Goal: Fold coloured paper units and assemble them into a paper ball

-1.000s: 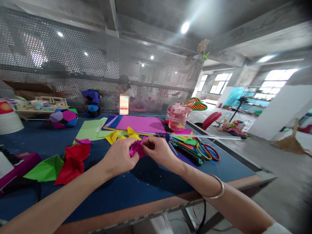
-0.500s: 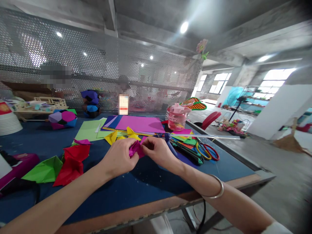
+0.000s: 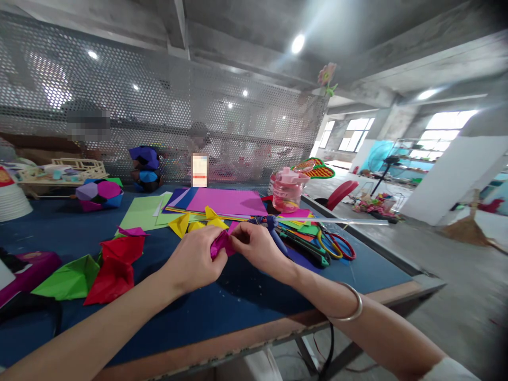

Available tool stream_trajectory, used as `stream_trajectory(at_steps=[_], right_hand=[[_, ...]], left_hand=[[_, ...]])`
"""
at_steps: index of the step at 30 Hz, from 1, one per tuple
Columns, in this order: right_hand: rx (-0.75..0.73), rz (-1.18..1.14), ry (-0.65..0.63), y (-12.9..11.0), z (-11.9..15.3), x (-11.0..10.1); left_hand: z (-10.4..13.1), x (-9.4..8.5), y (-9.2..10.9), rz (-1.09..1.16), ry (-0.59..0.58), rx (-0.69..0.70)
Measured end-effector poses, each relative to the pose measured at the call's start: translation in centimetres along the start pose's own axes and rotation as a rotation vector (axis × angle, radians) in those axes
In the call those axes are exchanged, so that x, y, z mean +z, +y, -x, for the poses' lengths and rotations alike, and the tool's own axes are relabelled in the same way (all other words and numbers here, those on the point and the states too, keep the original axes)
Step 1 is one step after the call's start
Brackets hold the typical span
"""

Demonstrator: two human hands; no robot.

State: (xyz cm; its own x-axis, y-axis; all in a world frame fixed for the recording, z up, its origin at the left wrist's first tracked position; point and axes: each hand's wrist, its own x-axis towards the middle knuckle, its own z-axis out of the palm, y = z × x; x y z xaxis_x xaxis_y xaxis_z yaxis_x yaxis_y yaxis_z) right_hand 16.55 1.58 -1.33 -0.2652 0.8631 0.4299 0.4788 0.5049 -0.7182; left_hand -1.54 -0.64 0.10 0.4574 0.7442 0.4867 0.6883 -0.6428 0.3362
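Magenta folded paper (image 3: 218, 247) was held between two pinching hands.
It sat between the fingertips, over the blue tabletop (image 3: 238, 317): the left hand's (image 3: 199, 257) fingers gripped its bulk, and the right hand's (image 3: 260, 247) thumb and fingers were closed on its near side. The step looked like shaping a fold; a next move there probably called for a steady left grip and a fine right pinch. Yellow folded pieces (image 3: 179, 227) lay just beyond the left fingers, a blue glue gun (image 3: 271, 222) just beyond the right.
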Motion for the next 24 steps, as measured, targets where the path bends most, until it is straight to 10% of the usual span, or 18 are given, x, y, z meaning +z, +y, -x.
stream_trajectory(at_steps=[24], right_hand=[[0.161, -0.251, 0.019, 1.4, 0.2, 0.9]], left_hand=[[0.9, 2.5, 1.1, -0.338, -0.116, 0.021]])
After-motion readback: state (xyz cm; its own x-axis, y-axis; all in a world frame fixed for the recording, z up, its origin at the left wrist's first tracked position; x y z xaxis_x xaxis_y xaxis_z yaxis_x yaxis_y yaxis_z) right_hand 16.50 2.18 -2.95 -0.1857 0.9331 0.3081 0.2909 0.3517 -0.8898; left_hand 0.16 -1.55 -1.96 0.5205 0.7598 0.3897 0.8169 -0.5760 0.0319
